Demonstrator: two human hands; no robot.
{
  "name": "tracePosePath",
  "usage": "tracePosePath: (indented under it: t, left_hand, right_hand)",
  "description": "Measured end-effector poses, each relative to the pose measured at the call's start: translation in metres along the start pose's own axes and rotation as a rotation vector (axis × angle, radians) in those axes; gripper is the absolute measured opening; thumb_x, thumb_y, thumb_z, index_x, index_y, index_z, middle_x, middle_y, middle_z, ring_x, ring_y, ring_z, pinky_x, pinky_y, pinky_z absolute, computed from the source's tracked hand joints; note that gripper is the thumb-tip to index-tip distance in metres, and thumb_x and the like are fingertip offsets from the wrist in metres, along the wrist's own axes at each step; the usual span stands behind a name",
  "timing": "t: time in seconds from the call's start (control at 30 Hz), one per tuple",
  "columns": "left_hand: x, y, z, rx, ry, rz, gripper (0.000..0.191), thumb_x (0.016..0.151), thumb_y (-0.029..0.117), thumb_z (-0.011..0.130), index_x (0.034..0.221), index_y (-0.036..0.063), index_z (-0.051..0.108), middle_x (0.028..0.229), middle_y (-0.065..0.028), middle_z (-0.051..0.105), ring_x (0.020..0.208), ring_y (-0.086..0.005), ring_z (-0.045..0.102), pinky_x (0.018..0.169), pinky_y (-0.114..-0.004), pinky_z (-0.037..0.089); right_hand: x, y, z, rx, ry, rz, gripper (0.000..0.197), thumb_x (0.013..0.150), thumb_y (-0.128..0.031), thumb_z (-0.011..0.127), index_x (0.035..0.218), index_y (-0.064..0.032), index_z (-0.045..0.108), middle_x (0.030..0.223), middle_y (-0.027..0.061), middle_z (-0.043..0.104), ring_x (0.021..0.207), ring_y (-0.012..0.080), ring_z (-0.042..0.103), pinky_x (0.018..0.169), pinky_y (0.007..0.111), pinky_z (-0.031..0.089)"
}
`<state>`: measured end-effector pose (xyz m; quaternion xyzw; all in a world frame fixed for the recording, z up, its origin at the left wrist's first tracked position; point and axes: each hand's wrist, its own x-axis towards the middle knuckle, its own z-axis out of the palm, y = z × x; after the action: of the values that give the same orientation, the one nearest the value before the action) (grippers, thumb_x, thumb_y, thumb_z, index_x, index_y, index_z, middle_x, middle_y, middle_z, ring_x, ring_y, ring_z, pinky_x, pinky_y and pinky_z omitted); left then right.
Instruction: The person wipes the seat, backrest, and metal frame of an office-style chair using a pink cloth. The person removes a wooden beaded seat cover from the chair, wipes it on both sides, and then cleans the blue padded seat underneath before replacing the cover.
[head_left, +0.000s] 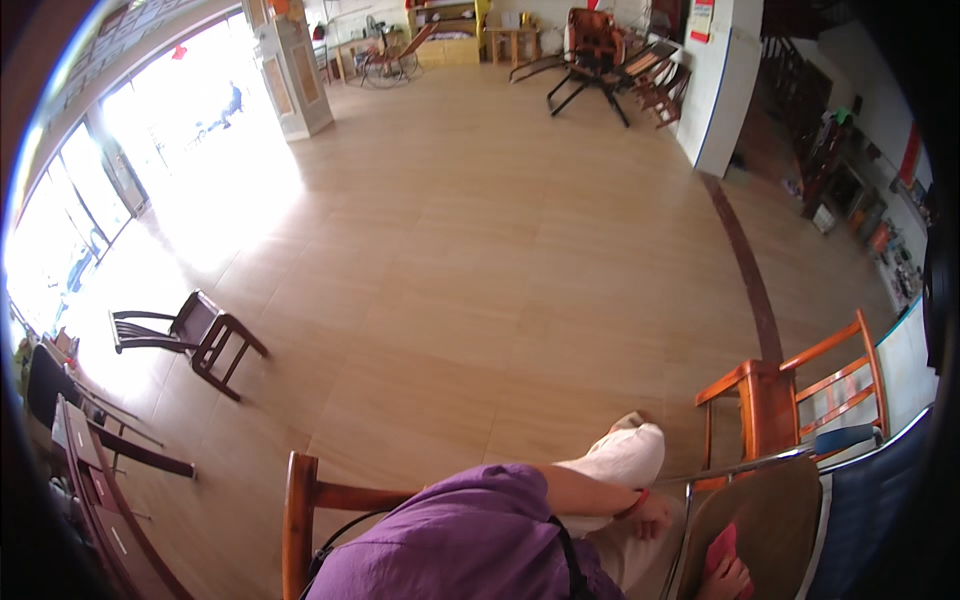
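My left hand (652, 517), with a red band at its wrist, rests on the light trousers (626, 551) over my leg. Its fingers are loosely bent and a little apart, with nothing seen in them. At the bottom right edge, my right hand (726, 579) grips a pink cloth or sheet (722, 551), partly cut off by the frame. That pink piece lies against a brown panel (757, 517) of a metal-framed chair. A purple sleeve (480, 517) covers my left upper arm. Behind my body stands a wooden chair back (300, 517).
An orange-brown wooden chair (769, 412) stands at right, beside the metal frame and a dark blue padded surface (874, 502). A dark wooden chair (199, 330) and a table edge (112, 517) are at left. Folding chairs (592, 60) stand near the pillar (724, 90).
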<state>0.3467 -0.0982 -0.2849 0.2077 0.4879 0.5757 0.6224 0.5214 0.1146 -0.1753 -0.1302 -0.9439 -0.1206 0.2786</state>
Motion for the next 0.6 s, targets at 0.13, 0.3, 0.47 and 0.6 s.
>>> tracePosePath:
  t: [0.13, 0.3, 0.47, 0.6]
  left_hand:
    - [0.023, -0.023, -0.029, -0.078, 0.009, 0.022, 0.026, 0.084, 0.029, 0.053, 0.084, 0.0034, 0.058, 0.075, -0.0129, 0.063, 0.063, -0.0227, 0.063, 0.052, -0.036, 0.052]
    - [0.003, -0.004, -0.013, -0.052, 0.037, 0.003, 0.024, 0.083, 0.030, 0.056, 0.086, 0.0069, 0.059, 0.078, -0.0120, 0.064, 0.066, -0.0218, 0.063, 0.053, -0.036, 0.053]
    - [-0.009, 0.015, -0.010, 0.019, 0.018, 0.033, 0.027, 0.086, 0.029, 0.051, 0.104, 0.0089, 0.052, 0.086, -0.0158, 0.064, 0.069, -0.0261, 0.065, 0.056, -0.038, 0.053]
    - [-0.022, 0.056, -0.010, 0.133, -0.072, 0.119, 0.033, 0.086, 0.028, 0.051, 0.112, 0.0074, 0.048, 0.087, -0.0149, 0.064, 0.070, -0.0243, 0.065, 0.056, -0.036, 0.053]
  right_hand:
    - [0.010, -0.017, 0.012, -0.011, 0.002, -0.037, 0.026, 0.084, -0.038, 0.056, 0.086, -0.0138, 0.065, 0.083, 0.0095, 0.061, 0.076, 0.0299, 0.055, 0.068, 0.041, 0.045]
    - [0.006, -0.011, 0.009, -0.038, 0.033, 0.030, 0.026, 0.084, -0.038, 0.056, 0.085, -0.0142, 0.065, 0.082, 0.0090, 0.061, 0.076, 0.0297, 0.055, 0.068, 0.041, 0.045]
    - [0.005, -0.011, 0.004, -0.052, 0.055, 0.008, 0.025, 0.084, -0.037, 0.056, 0.084, -0.0144, 0.065, 0.081, 0.0086, 0.060, 0.076, 0.0295, 0.055, 0.069, 0.041, 0.044]
    - [0.003, -0.012, -0.003, -0.019, 0.081, 0.042, 0.025, 0.084, -0.036, 0.056, 0.084, -0.0134, 0.065, 0.081, 0.0087, 0.060, 0.076, 0.0298, 0.055, 0.069, 0.041, 0.044]
